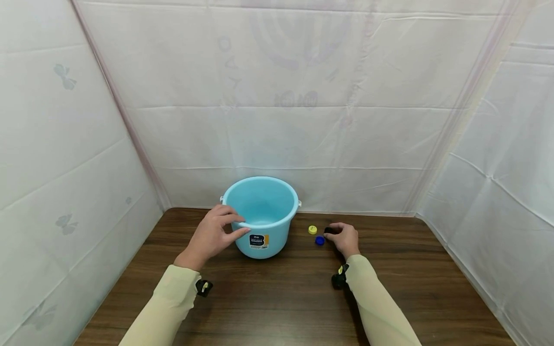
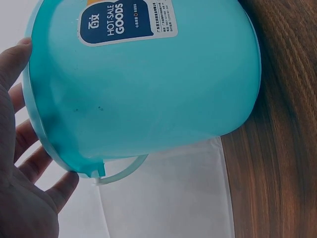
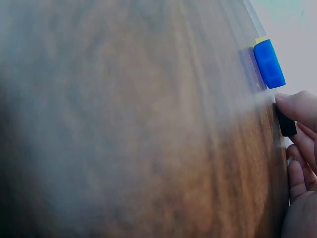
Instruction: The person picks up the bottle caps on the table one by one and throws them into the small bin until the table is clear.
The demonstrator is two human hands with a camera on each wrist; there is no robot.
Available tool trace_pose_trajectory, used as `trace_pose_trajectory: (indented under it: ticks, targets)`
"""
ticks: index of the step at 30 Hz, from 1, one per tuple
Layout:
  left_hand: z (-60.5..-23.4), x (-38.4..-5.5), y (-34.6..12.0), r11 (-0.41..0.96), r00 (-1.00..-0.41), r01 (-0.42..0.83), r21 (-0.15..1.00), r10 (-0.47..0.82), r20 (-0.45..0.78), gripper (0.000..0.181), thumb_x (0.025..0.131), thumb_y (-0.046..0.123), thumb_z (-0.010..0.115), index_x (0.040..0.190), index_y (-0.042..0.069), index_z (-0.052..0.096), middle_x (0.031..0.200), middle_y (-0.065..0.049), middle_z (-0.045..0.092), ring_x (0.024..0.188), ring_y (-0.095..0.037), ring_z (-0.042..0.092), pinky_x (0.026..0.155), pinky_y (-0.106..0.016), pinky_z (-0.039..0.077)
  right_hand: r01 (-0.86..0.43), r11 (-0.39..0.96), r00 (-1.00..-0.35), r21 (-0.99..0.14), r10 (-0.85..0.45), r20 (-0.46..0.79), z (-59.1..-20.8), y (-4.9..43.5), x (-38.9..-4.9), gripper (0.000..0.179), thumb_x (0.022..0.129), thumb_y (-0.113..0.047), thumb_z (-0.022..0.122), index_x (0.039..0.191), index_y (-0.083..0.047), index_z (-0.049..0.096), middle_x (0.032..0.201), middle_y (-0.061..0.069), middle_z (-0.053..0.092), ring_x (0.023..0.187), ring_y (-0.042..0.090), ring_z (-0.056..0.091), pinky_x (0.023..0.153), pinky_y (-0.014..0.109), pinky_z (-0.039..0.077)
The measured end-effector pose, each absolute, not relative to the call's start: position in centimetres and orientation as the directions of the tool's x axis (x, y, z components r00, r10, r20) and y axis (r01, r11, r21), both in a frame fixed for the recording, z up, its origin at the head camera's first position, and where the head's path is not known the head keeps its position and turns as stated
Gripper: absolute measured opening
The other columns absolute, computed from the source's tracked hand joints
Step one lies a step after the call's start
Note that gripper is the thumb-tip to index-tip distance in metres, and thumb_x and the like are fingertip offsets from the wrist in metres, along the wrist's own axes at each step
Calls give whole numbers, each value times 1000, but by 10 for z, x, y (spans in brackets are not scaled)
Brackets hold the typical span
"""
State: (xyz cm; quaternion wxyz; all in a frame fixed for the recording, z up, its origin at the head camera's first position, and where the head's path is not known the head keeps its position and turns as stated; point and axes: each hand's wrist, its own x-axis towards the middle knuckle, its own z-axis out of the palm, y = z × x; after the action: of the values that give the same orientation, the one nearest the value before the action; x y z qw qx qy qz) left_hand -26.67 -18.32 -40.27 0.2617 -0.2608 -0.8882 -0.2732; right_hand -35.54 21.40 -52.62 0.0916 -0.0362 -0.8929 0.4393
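Note:
A light blue bucket point(image 1: 265, 240) stands upright on the table, a printed label point(image 2: 126, 22) on its near side. My left hand point(image 1: 213, 235) holds the bucket's rim at the near left, thumb outside and fingers on the inner side. In the left wrist view, that hand point(image 2: 22, 163) spreads its fingers along the rim. To the bucket's right, my right hand point(image 1: 345, 239) pinches a black bottle cap point(image 3: 286, 121) at the tabletop, partly covered by the fingers. Beside it lie a blue bottle cap point(image 1: 320, 240) and a yellow bottle cap point(image 1: 312, 230).
The dark wood table point(image 1: 264, 302) meets a white sheet wall point(image 1: 368, 187) at the back, close behind the bucket. More white sheets rise on the left point(image 1: 86, 182) and right point(image 1: 489, 178). The bucket's handle point(image 2: 124, 173) hangs at its side.

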Motion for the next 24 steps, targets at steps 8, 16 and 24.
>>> trace_pose_trajectory:
  ticks: [8, 16, 24]
  targets:
    - [-402, -266, -184, 716, -733, 601, 354, 318, 602, 25, 81, 34, 89, 96, 15, 81, 99, 1, 70, 102, -20, 59, 90, -45, 56, -17, 607, -980, -794, 148, 134, -525, 213, -355, 38, 85, -15, 84, 120, -4, 75, 123, 20, 72, 120, 40, 63, 101, 55, 52]
    - [-403, -267, -184, 717, -732, 601, 353, 317, 603, 25, 80, 34, 89, 95, 16, 81, 99, 2, 70, 102, -20, 59, 92, -45, 56, -11, 595, -980, -804, 154, 127, -524, 214, -355, 37, 84, -16, 84, 119, -4, 75, 121, 21, 72, 121, 41, 62, 102, 55, 51]
    - [-402, -266, -184, 717, -735, 599, 357, 316, 600, 24, 81, 34, 88, 96, 16, 81, 99, 2, 70, 103, -20, 59, 93, -47, 55, -10, 585, -981, -811, 152, 122, -522, 217, -354, 36, 84, -16, 84, 117, -4, 76, 119, 22, 72, 119, 41, 63, 101, 55, 51]
